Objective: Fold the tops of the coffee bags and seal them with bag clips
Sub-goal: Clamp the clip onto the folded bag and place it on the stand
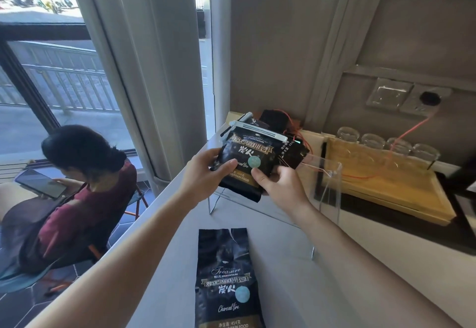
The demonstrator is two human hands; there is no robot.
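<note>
My left hand and right hand both grasping the clipped coffee bag, white bag clip across its folded top, unsealed bag flat on the table

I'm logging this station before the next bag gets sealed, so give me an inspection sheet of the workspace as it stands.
Surface: pale counter, bare around the flat bag.
Job's things: clipped coffee bag, top folded under a white bag clip; unsealed coffee bag lying flat, top open; another dark bag behind the held one.
Clutter: clear acrylic stand; wooden tray with four upturned glasses.
Hands: left hand and right hand both hold the clipped bag above the counter.
Cables: red wire running from the wall socket down across the tray.
Surroundings: seated person looking at a phone, by the window.
</note>
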